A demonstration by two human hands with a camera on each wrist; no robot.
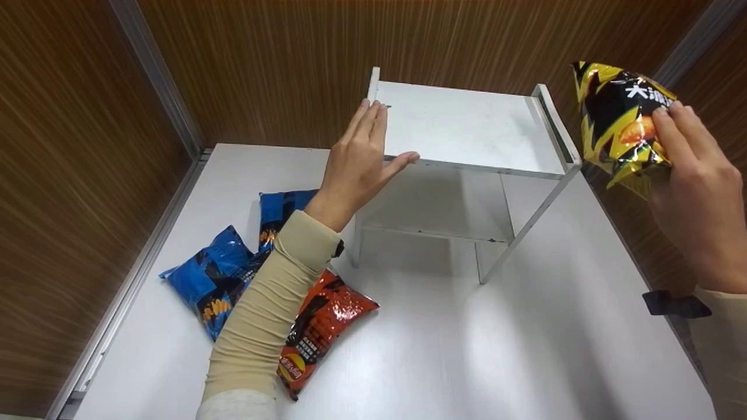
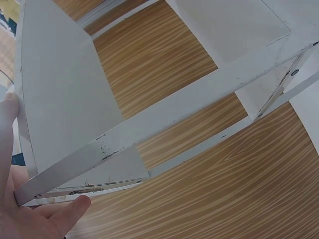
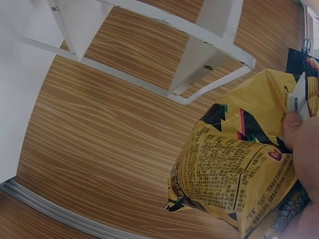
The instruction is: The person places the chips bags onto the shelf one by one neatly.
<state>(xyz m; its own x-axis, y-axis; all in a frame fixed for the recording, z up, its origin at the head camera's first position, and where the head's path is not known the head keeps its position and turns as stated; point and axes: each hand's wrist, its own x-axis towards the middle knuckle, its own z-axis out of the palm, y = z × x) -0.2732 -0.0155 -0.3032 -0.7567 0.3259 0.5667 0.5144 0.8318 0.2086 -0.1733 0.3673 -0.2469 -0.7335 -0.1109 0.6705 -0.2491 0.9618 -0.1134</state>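
Note:
My left hand (image 1: 359,157) lies with straight fingers against the upper left corner of a small white two-tier shelf (image 1: 467,125). Its thumb (image 2: 11,107) points along the front edge of the top board, while the other fingers reach past the side frame in the left wrist view. To the right of the shelf, my right hand (image 1: 697,169) grips a yellow and black bag of chips (image 1: 621,125) by its side, raised beside the top board. The back of this bag (image 3: 224,169), covered in fine print, faces the right wrist camera, with the thumb pressing it.
Blue chip bags (image 1: 204,274) and a red chip bag (image 1: 330,324) lie on the white table (image 1: 443,361), left of the shelf and partly behind my left forearm. The shelf's lower board (image 1: 437,204) sits under the top one. Wood-grain panels (image 1: 262,58) enclose the back and sides.

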